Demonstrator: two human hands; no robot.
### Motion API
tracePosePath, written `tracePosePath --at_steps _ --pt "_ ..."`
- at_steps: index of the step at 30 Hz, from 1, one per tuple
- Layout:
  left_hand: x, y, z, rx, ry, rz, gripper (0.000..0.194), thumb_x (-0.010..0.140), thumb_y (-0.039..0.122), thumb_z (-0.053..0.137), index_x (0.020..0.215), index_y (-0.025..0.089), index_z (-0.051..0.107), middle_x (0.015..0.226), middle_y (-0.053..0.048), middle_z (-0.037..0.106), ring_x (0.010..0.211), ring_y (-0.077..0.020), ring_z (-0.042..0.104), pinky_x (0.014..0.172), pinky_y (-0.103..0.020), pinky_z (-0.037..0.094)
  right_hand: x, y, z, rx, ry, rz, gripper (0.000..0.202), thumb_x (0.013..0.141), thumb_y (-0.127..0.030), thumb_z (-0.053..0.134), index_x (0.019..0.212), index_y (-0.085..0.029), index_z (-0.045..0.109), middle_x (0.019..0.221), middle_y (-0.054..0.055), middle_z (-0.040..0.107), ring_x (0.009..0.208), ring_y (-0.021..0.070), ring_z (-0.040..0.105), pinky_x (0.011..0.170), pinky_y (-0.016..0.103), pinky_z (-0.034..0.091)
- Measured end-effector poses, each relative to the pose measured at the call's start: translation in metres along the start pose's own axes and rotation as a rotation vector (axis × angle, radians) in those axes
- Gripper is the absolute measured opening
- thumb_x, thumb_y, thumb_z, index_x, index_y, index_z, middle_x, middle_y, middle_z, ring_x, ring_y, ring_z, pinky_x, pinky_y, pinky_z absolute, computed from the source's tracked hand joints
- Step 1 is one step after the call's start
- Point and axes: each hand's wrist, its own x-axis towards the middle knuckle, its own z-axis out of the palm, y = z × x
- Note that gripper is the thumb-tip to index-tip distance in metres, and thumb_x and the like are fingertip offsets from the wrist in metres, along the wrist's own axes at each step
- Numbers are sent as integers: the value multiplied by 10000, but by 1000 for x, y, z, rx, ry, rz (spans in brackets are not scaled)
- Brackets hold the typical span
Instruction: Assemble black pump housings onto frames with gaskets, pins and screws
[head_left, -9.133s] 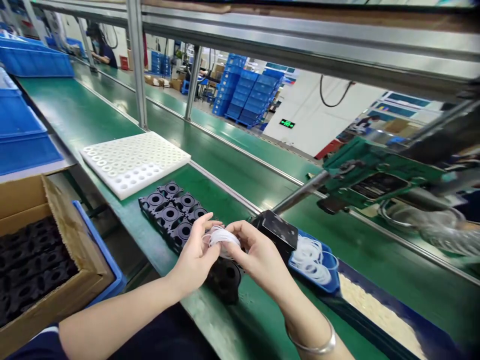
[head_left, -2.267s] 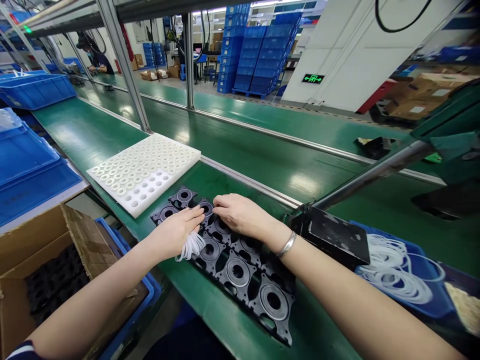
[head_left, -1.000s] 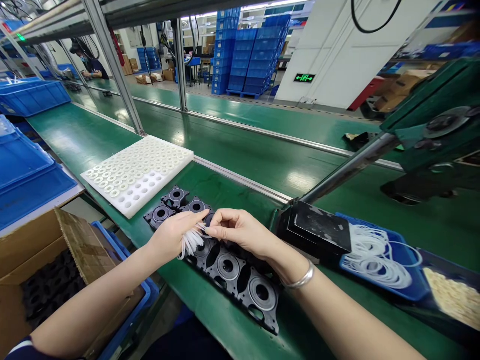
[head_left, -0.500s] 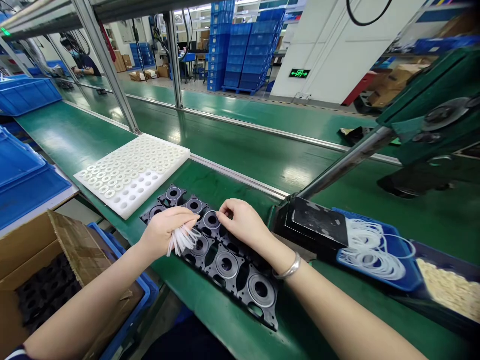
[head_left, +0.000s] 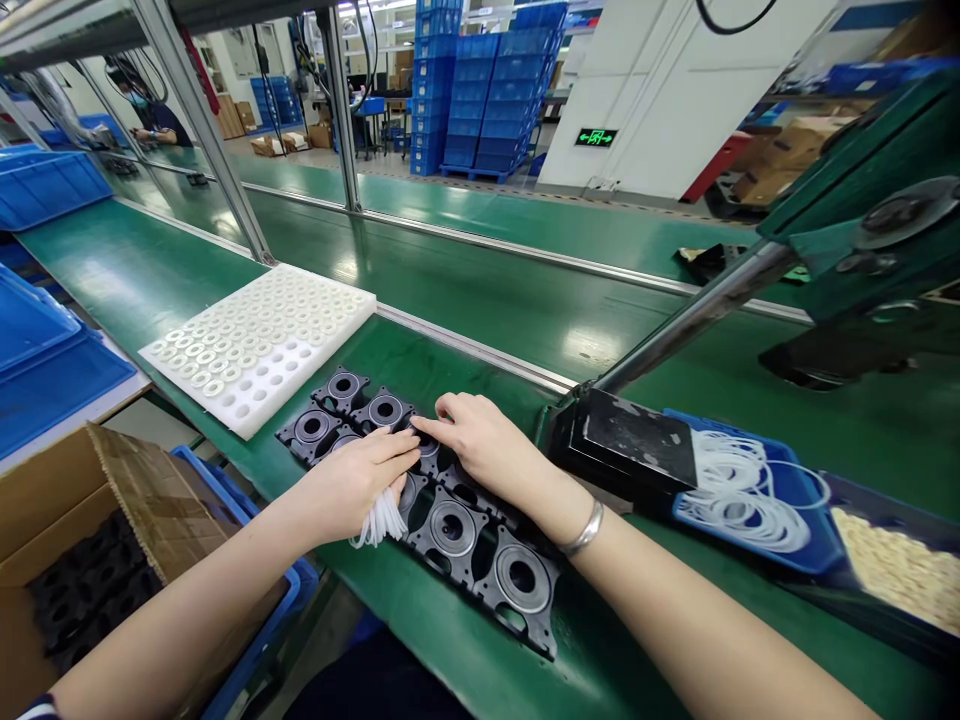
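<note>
My left hand is closed round a bunch of white rubber rings that hang below its palm. Its fingertips rest over a black square housing in the middle of the block. My right hand meets it there from the other side, index finger stretched out onto the same part, fingers apart. Nothing shows in that hand. Both hands largely cover this housing. Black housings with round grooved centres lie in two rows on the green bench, several uncovered at either end.
Left stands a white foam tray of pale washers, some holes bare. At right are a black box, a blue bin of white rings and a tray of small cream parts. A cardboard box holds black parts. A metal post slants over the bench.
My left hand has moved slightly right, its fingers now flatter over the housing. My right hand's pinch has loosened, its index finger now stretched out towards the left fingertips.
</note>
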Motion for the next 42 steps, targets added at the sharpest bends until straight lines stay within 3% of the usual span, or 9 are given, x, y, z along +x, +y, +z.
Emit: tracePosePath --at_steps 4,11,16,24,30,35,38,42 --pt "2 3 -2 18 -39 -6 346 1017 166 418 1285 83 620 1355 -176 635 1317 -260 574 1177 -480 445 -4 6 -19 -135 -84 -130 397 935 -21 467 1294 -108 611 963 115 587 829 236 476 730 374 365" --pt "3 7 3 -25 -10 -41 360 1024 188 394 1283 96 625 1370 -185 619 1357 -293 536 1176 -486 439 -9 11 -36 -84 -142 -293 154 931 -71 536 926 -140 673 850 79 567 793 226 473 715 369 341" --pt "2 7 6 31 -19 -27 357 1024 200 404 1295 90 609 1364 -187 621 1366 -283 526 1170 -474 448 -16 7 -25 93 -47 -180 293 996 -81 397 900 -152 665 932 95 600 789 192 493 732 347 371" --pt "6 8 6 113 60 17 335 997 160 425 1216 46 651 1249 -212 674 1219 -285 641 1079 -459 529 -14 -12 -13 87 30 -129 308 1014 -121 390 881 -152 667 950 105 620 777 192 509 727 351 396" --pt "5 13 -2 -149 225 -143 285 1014 154 438 1203 138 651 1184 -131 700 1101 -217 681 1003 -393 568 -15 -31 -32 564 200 145 205 971 -125 478 1043 -179 663 983 83 626 876 189 590 790 330 491" --pt "9 23 -12 -303 251 -205 268 1012 201 489 1244 162 618 1127 -96 722 1047 -192 688 938 -311 571 -21 -52 -49 937 70 226 96 942 -287 634 951 -194 658 874 31 607 761 150 573 704 278 483" --pt "11 25 -11 -280 243 -183 292 996 231 530 1265 153 611 1146 -102 731 1045 -204 701 936 -316 577 -23 -56 -46 999 87 243 165 941 -295 637 814 -190 625 808 11 601 757 143 560 730 273 459" --pt "12 26 -6 -258 228 -122 371 1002 208 519 1368 166 559 1134 -105 735 987 -202 712 883 -324 592 -28 -50 -44 1168 87 389 294 888 -427 705 750 -184 614 768 -2 587 700 130 527 669 258 432"
